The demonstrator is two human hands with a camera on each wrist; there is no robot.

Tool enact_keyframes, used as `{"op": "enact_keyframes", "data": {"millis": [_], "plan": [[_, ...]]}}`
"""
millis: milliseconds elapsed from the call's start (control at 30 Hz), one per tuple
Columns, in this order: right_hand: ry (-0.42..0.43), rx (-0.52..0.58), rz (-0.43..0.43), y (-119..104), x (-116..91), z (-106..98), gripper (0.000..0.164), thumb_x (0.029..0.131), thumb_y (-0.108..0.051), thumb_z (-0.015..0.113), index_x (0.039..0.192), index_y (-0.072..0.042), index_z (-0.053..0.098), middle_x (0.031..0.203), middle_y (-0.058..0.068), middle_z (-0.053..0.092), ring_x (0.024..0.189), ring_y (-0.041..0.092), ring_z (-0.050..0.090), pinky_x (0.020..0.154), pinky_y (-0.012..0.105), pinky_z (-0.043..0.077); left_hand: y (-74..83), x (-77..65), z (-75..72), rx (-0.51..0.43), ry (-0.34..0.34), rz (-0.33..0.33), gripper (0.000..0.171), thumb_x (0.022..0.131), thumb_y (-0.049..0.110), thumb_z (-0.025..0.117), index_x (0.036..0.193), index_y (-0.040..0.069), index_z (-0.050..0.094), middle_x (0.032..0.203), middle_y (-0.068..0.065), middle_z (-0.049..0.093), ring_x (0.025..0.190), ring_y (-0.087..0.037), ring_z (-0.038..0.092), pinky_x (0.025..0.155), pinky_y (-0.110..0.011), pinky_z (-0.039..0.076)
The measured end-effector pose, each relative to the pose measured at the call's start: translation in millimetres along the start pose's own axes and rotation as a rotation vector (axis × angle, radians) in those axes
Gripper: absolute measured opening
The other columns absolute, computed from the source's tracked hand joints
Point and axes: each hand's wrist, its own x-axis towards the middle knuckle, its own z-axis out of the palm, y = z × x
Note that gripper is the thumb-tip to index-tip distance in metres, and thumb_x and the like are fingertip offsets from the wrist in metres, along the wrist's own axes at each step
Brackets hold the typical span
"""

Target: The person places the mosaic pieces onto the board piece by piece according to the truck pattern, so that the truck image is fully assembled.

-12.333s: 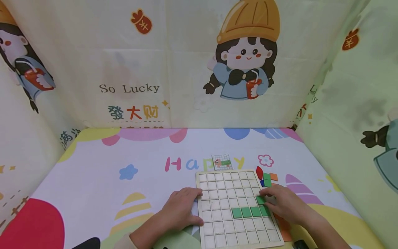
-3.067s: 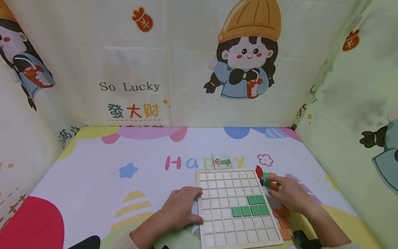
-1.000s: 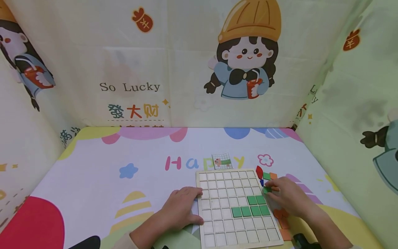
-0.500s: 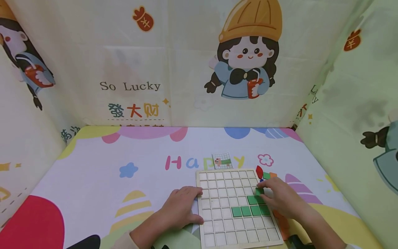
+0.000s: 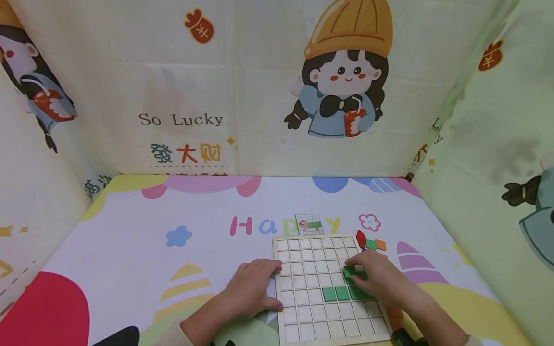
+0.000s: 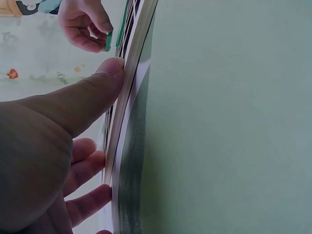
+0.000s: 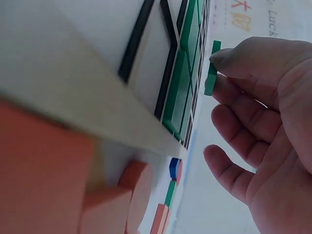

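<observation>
My right hand [image 5: 383, 278] pinches a green square tile [image 7: 212, 68] between thumb and fingertip, over the wooden grid board [image 5: 300, 315]. In the right wrist view this tile stands on edge, just off the board's surface. Several green tiles [image 5: 329, 294] lie in a row of the board's cells, and others above that row are partly covered by my right hand. My left hand [image 5: 248, 290] rests at the board's left edge, thumb and fingers spread and touching the rim.
A small picture card [image 5: 309, 224] with a gridded pattern lies behind the board. To the board's right are a red leaf-shaped piece [image 5: 361, 239], a green tile [image 5: 371, 244] and an orange tile [image 5: 381, 245]. More orange pieces [image 5: 395, 317] lie partly under my right arm.
Since the earliest frame, another green tile has come to lie in the upper row. My right hand has taken a green tile from the pile and moved left over the board. My left hand stays put.
</observation>
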Motion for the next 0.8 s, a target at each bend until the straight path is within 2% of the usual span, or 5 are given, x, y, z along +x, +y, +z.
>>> {"op": "enact_keyframes", "data": {"millis": [167,533,800], "plan": [[0.014,-0.006,-0.065,-3.3,1.1,0.6,0.022,0.083,-0.009,0.078,0.104,-0.013,0.072,0.101,-0.009,0.063,0.096,0.016,0.058,0.084,0.038,0.053,0.8,-0.6,-0.7,0.0,0.002,-0.003,0.074,0.076,0.05,0.084,0.133,0.013,0.054,0.131,0.001,0.057,0.129,-0.022,0.047,0.099,-0.049,0.04],[-0.011,-0.01,-0.09,-7.0,4.5,2.4,0.024,0.083,-0.01,0.081,0.104,-0.013,0.073,0.101,-0.008,0.061,0.095,0.015,0.055,0.083,0.035,0.053,-0.6,-0.3,-1.7,0.001,-0.004,-0.001,0.076,0.076,0.051,0.084,0.134,0.014,0.053,0.131,0.001,0.056,0.129,-0.023,0.047,0.099,-0.049,0.04],[-0.048,-0.002,-0.061,-8.0,6.0,3.6,0.023,0.082,-0.011,0.081,0.104,-0.013,0.074,0.099,-0.008,0.061,0.091,0.012,0.055,0.08,0.033,0.054,-0.6,-0.1,-1.7,-0.004,-0.009,-0.007,0.075,0.076,0.051,0.084,0.134,0.014,0.053,0.132,0.0,0.056,0.129,-0.023,0.047,0.099,-0.049,0.04]]}}
